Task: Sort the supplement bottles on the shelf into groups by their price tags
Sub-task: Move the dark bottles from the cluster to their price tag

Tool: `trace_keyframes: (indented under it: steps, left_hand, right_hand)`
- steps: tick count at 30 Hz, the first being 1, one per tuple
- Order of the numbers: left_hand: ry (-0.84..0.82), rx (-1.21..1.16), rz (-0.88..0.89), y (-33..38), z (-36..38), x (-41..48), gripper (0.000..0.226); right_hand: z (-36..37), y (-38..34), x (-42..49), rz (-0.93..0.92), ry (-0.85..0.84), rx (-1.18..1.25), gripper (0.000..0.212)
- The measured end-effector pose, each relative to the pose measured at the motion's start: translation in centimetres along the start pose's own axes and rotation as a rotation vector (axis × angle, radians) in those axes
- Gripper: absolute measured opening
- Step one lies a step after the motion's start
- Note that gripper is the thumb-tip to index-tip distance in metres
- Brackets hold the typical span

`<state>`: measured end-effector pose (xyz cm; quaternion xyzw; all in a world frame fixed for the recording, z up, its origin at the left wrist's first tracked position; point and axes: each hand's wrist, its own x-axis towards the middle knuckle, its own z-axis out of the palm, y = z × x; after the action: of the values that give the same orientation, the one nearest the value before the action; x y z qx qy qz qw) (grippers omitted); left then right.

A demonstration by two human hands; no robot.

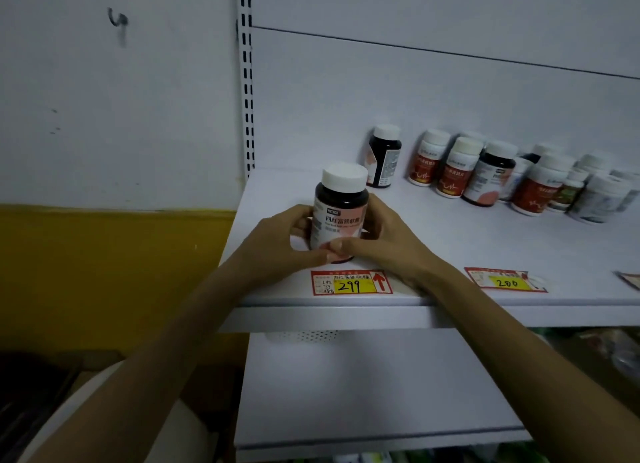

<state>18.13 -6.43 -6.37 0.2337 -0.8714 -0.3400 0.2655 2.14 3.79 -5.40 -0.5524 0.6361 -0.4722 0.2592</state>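
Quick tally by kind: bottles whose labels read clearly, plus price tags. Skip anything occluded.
Dark pink-labelled bottles with white caps: 3, one gripped by left hand and right hand
White red-labelled bottles: 3
Red-and-yellow paper price tags: 2
Total: 8; other bottles in the right cluster too hidden to sort.

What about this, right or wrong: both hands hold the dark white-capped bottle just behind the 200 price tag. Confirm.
Wrong tag. In the head view, the left hand and right hand hold the dark white-capped bottle just behind the 299 price tag; the 200 price tag lies further right.
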Motion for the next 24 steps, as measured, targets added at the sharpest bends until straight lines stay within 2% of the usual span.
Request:
trace_keyframes:
  steps: [4,7,10,13,16,18,21,24]
  left_hand:
    - [0.021,-0.033,0.008,0.4,-0.2,-0.2,0.074]
    - [0.08,-0.126,0.0,1.0,-0.7,-0.8,0.089]
    - [0.221,-0.212,0.026,2.1,-1.3,-1.0,0.069]
    - [0.339,-0.218,0.021,4.5,-2.5,0.3,0.057]
    - [0.383,-0.149,0.066,8.0,-3.6,2.4,0.043]
    - [0.366,-0.089,0.109,10.6,-3.5,3.9,0.043]
    - [0.339,0.051,0.143,13.9,-1.5,5.6,0.049]
    - [0.295,0.15,0.176,16.2,1.1,6.8,0.054]
  right_hand:
    - [-0.2,-0.2,-0.1,0.005,-0.029,0.011,0.07]
    - [-2.0,-0.4,-0.4,0.038,-0.077,0.05,0.086]
    - [-5.2,-0.9,-0.3,0.07,-0.07,0.03,0.089]
    - [-8.4,-0.6,1.2,0.099,0.028,0.013,0.074]
    - [-10.3,-0.3,4.0,0.12,0.106,-0.022,0.06]
    - [-11.1,-0.2,6.3,0.121,0.192,-0.055,0.06]
    - [-11.7,0.5,10.1,0.129,0.311,-0.066,0.072]
    - [-12.1,1.5,13.1,0.144,0.318,-0.125,0.078]
